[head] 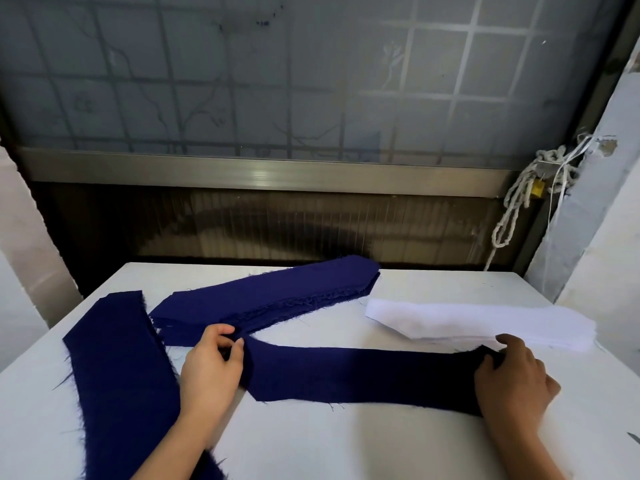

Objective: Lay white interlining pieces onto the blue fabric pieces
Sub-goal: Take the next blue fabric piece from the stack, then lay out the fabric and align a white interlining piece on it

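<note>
**The interlining lies just past your right hand**

You have one blue strip (363, 372) stretched flat across the middle of the table (346, 445), its long axis running left to right across the frame. Your left hand (211, 365) pinches the strip's left end between thumb and fingertips. Your right hand (512, 379) has its fingers curled over the right end and appears to grip it, though the cloth there is dark and the exact hold is hard to read.

The white interlining stack (485, 323) sits in the right-centre of the frame, just beyond the strip's far edge and almost touching your right fingertips. Its long axis also runs left to right, tilted only slightly against the strip. It is well apart from your left hand, so the right hand is plainly the nearer one for the pick.

No white piece lies on this strip yet. The next move probably calls for letting go of the right end, reaching up-frame to peel off the top layer, and bringing it toward you with little turning. The thin layers may cling, so you could lift two at once.

A blue stack (270, 299) lies above the left hand, and another blue piece (117, 375) runs down the lower left.
</note>
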A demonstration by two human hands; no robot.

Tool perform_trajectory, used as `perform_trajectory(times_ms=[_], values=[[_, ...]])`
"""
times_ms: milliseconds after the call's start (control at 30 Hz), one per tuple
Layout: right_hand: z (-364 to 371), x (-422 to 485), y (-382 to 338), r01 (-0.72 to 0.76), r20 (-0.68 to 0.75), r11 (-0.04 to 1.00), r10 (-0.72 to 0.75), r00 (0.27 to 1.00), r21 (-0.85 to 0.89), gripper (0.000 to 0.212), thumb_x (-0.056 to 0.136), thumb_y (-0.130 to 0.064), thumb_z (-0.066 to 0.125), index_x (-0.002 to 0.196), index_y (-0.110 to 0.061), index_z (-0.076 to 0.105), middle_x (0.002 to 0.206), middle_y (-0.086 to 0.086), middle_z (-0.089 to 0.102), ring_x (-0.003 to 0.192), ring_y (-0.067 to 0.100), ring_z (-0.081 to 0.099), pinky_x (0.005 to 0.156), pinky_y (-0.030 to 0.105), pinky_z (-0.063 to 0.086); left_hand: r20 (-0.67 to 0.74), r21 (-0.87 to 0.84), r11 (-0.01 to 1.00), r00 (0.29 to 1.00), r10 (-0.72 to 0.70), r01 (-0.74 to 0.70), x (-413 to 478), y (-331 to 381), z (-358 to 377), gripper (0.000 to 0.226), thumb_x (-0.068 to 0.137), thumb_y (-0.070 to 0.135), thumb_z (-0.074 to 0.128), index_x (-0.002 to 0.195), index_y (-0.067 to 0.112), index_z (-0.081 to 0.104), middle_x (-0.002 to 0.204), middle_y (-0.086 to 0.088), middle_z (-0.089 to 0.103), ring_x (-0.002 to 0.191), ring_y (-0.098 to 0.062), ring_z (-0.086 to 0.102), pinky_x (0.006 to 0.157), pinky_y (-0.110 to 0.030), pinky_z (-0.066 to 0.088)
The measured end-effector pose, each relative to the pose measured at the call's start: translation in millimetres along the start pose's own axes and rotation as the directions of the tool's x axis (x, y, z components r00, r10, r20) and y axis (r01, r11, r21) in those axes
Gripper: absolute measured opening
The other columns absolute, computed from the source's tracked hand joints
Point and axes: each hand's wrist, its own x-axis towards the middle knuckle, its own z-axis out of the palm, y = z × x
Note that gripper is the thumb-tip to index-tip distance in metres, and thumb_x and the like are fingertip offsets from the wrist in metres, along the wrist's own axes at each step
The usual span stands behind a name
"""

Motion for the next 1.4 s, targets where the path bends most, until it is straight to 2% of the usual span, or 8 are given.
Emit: perform_trajectory(times_ms=[100, 233, 433, 633, 867, 1133, 1267, 1400], values=[[3, -1, -4, 0.022, -0.006, 0.998, -0.022, 1.000, -0.064, 0.043, 0.080, -0.001, 0.057, 0.123, -0.010, 0.057, 0.117, 0.016, 0.060, 0.110, 0.037, 0.048, 0.098, 0.046, 0.026, -0.032, 0.001, 1.000, 0.999, 0.020, -0.020, 0, 1, -1, 0.020, 0.092, 0.020, 0.067, 0.112, 0.020, 0.061, 0.096, 0.011, 0.061, 0.079, -0.006, 0.059, 0.069, -0.032, 0.048], [13, 3, -11, 0.247, 0.060, 0.963, -0.242, 0.968, -0.105, 0.033, 0.083, -0.007, 0.063, 0.116, -0.009, 0.062, 0.119, 0.014, 0.060, 0.109, 0.037, 0.052, 0.095, 0.048, 0.033, -0.067, 0.120, 0.989, 0.993, 0.097, -0.088, 0, 3, -1, 0.019, 0.090, 0.018, 0.068, 0.108, 0.017, 0.063, 0.101, 0.007, 0.056, 0.089, -0.015, 0.058, 0.071, -0.038, 0.050], [41, 38, -46, 0.516, 0.387, 0.856, -0.486, 0.784, 0.029, 0.028, 0.097, -0.020, 0.048, 0.119, -0.013, 0.064, 0.120, 0.006, 0.061, 0.109, 0.022, 0.052, 0.096, 0.033, 0.044, -0.010, 0.113, 0.986, 0.992, 0.124, -0.122, -2, 6, -1, 0.016, 0.090, 0.015, 0.065, 0.105, 0.020, 0.062, 0.097, 0.012, 0.058, 0.093, -0.012, 0.058, 0.073, -0.032, 0.049], [62, 51, -70, 0.662, 0.461, 0.750, -0.590, 0.663, 0.006, 0.016, 0.094, -0.018, 0.050, 0.100, -0.013, 0.064, 0.101, 0.005, 0.058, 0.094, 0.023, 0.053, 0.080, 0.029, 0.046, 0.023, 0.055, 0.993, 0.995, 0.100, -0.101, -3, 5, -1, 0.023, 0.091, 0.014, 0.063, 0.088, 0.035, 0.056, 0.087, 0.017, 0.060, 0.081, -0.005, 0.058, 0.071, -0.032, 0.050], [62, 56, -72, 0.644, 0.483, 0.759, -0.530, 0.697, -0.097, 0.014, 0.092, -0.008, 0.046, 0.095, -0.007, 0.060, 0.102, 0.009, 0.057, 0.093, 0.025, 0.052, 0.077, 0.030, 0.042, 0.073, 0.022, 0.996, 0.993, 0.090, -0.092, -3, 5, 0, 0.023, 0.092, 0.013, 0.062, 0.086, 0.035, 0.059, 0.087, 0.015, 0.062, 0.077, -0.005, 0.059, 0.065, -0.023, 0.045], [64, 62, -75, 0.572, 0.574, 0.803, -0.391, 0.719, -0.169, 0.020, 0.091, -0.005, 0.047, 0.109, -0.002, 0.056, 0.118, 0.013, 0.051, 0.109, 0.028, 0.052, 0.093, 0.031, 0.042, 0.085, -0.004, 0.998, 0.994, 0.066, -0.066, -5, 8, -3, 0.023, 0.093, 0.013, 0.061, 0.086, 0.035, 0.059, 0.086, 0.014, 0.063, 0.076, -0.005, 0.059, 0.065, -0.023, 0.045], [64, 69, -71, 0.333, 0.558, 0.942, -0.259, 0.788, -0.034, 0.011, 0.092, -0.003, 0.047, 0.090, -0.002, 0.057, 0.103, 0.015, 0.054, 0.092, 0.029, 0.055, 0.079, 0.030, 0.044, 0.079, -0.032, 0.998, 0.995, 0.057, -0.055, -7, 9, -4, 0.024, 0.093, 0.012, 0.061, 0.087, 0.034, 0.060, 0.087, 0.015, 0.063, 0.077, -0.005, 0.060, 0.065, -0.024, 0.045], [59, 76, -60, 0.101, 0.558, 0.985, -0.163, 0.814, 0.140, 0.024, 0.094, -0.007, 0.041, 0.072, -0.004, 0.050, 0.075, 0.010, 0.053, 0.070, 0.022, 0.048, 0.058, 0.031, 0.039, 0.075, -0.046, 0.998, 0.996, 0.047, -0.044, -6, 8, -4, 0.023, 0.094, 0.011, 0.061, 0.087, 0.033, 0.061, 0.087, 0.015, 0.064, 0.079, -0.006, 0.059, 0.066, -0.024, 0.045]])
